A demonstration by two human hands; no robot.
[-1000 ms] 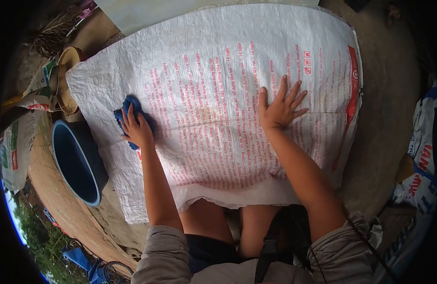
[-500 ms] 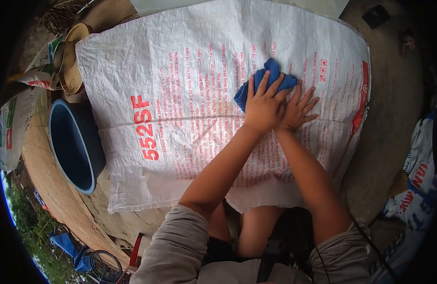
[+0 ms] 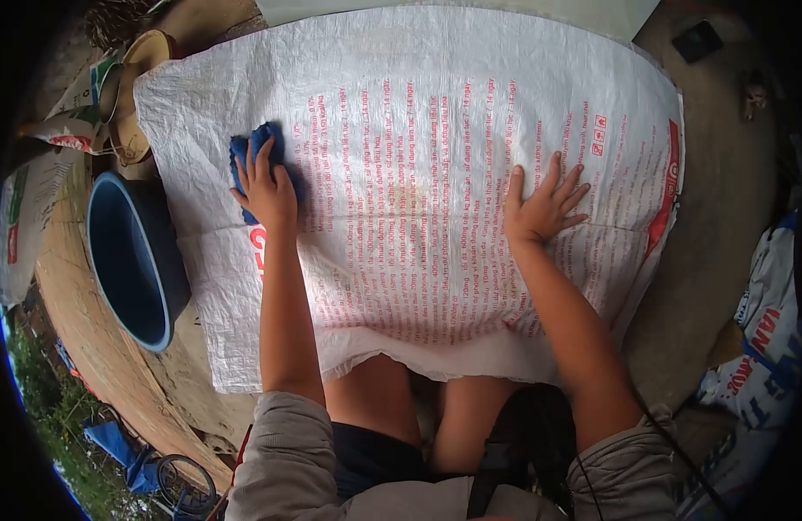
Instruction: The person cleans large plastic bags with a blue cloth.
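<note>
A white woven plastic sack (image 3: 401,52) with red printing lies spread out in front of me, its near edge over my thighs. Toward its left side, my left hand (image 3: 268,193) presses on a bunched blue cloth (image 3: 290,165), fingers bent over it. Part of the large red lettering is hidden under that hand and cloth. My right hand (image 3: 544,207) rests flat on the right half of the sack, its fingers spread and nothing in them.
A blue plastic basin (image 3: 130,260) stands left of the sack. Behind it is a tan, round-rimmed container (image 3: 141,78). Printed sacks (image 3: 761,339) lie at the right, and a dark square object (image 3: 696,42) is at the far right. A bicycle (image 3: 186,486) shows at lower left.
My left hand has swept the blue cloth leftward across the sack, from beside my right hand to the left part. The right hand has stayed nearly in place.
</note>
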